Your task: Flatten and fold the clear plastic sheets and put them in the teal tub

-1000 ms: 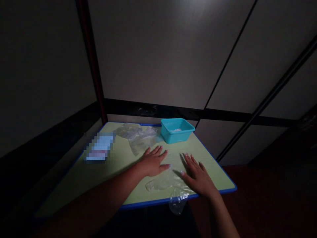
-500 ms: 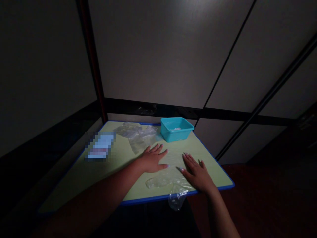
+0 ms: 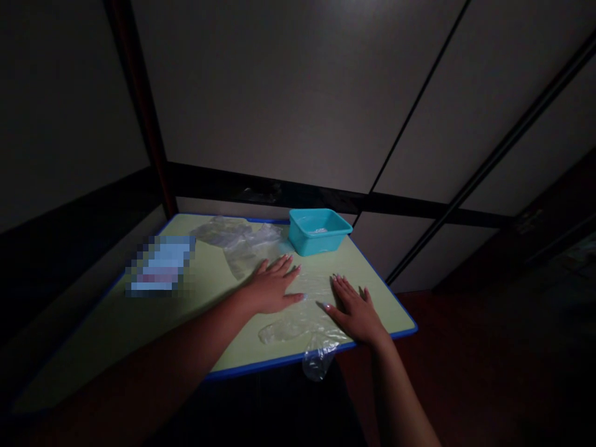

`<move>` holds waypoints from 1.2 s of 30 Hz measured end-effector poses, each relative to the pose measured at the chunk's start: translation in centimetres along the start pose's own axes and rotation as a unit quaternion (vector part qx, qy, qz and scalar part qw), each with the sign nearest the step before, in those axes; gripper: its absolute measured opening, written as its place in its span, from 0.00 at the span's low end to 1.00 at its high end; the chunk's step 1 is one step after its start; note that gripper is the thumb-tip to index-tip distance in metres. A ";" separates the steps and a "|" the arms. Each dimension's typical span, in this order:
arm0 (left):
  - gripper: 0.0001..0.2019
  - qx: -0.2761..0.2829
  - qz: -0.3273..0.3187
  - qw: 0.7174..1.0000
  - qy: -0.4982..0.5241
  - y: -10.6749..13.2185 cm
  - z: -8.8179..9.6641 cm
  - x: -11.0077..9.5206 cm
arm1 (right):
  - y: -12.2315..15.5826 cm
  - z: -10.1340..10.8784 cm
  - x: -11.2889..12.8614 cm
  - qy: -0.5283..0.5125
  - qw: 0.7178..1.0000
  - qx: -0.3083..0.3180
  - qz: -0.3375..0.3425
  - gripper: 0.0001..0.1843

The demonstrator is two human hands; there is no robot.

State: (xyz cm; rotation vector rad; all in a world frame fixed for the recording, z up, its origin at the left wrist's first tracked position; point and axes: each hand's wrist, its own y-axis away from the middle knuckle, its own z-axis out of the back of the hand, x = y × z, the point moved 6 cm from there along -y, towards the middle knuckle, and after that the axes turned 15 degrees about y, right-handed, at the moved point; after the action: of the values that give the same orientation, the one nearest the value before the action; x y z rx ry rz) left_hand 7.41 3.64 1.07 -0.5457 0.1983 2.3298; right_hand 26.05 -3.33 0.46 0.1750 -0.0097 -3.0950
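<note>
A thin clear plastic bag [image 3: 288, 328] lies spread on the table, its crumpled end hanging over the near edge. Palm down with fingers spread, my left hand [image 3: 272, 288] rests on the bag's left side. My right hand [image 3: 356, 311] lies flat on its right side, fingers stretched out and thumb apart. Neither hand grips anything. Just beyond my left fingertips lies more crumpled clear plastic [image 3: 246, 245].
The small table [image 3: 209, 273] has a pale green top with a blue edge. At its far right corner stands a turquoise plastic basket [image 3: 319, 243], with something small and pale inside. A blurred-out phone-like object [image 3: 162, 262] lies at the left. Panelled walls [image 3: 261, 99] rise behind.
The whole view has shifted, so the table and everything on it appear further left and slightly higher. Both hands stay flat on the bag in nearly the same places.
</note>
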 end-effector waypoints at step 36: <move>0.26 -0.022 -0.115 0.993 0.002 0.6 0.5 -3.7 | -2.1 -0.7 -1.7 -0.067 0.994 0.002 -0.090 0.32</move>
State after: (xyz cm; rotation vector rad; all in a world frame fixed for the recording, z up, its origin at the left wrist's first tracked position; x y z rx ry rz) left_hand 9.25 0.97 3.12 -0.5653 0.0806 2.1135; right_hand 27.70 -1.20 -0.06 -0.0337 -0.0037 -3.2814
